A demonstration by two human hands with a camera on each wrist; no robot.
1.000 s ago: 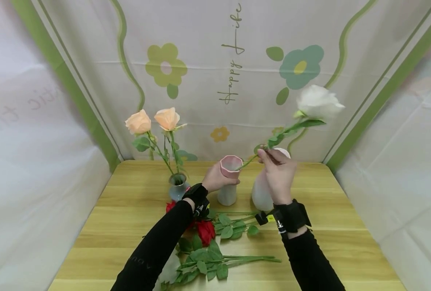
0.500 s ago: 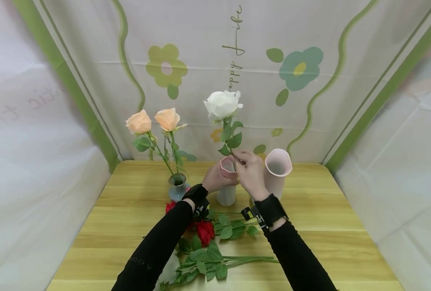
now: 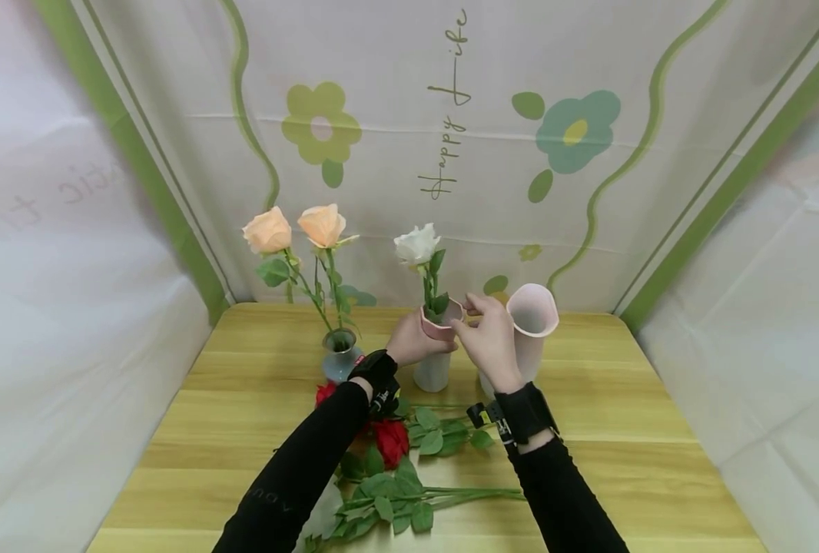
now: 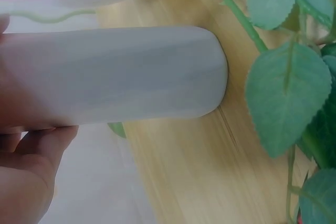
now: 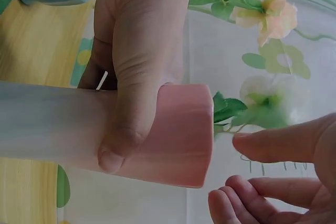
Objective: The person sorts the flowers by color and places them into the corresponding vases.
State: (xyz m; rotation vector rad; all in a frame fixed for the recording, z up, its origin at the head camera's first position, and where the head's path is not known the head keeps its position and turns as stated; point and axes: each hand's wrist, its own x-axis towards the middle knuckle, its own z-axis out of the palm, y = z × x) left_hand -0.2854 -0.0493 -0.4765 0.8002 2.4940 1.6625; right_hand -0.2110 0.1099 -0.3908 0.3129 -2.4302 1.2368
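A white rose [image 3: 418,244] stands in the middle vase [image 3: 432,372], which has a pink rim and a pale lower part; its leaves show at the mouth. My left hand [image 3: 411,338] grips this vase just under the rim, thumb across the front, as the right wrist view shows. Beside the rim, on the right, is my right hand [image 3: 490,338]. Its fingers are loosely bent, apart from the stem, and hold nothing. In the left wrist view the vase's base [image 4: 210,72] stands on the wooden table.
A blue-grey vase [image 3: 340,357] with two peach roses [image 3: 268,230] stands at left. Right of the hands is a taller pinkish-white vase [image 3: 532,315]. In front lie red roses [image 3: 391,442] and green stems [image 3: 475,491] on the table [image 3: 174,461]. A printed cloth hangs behind.
The right hand brought the white rose leftward over the middle vase, and the rose went down into it. The right fingers have let go of the stem. The left hand kept its grip.
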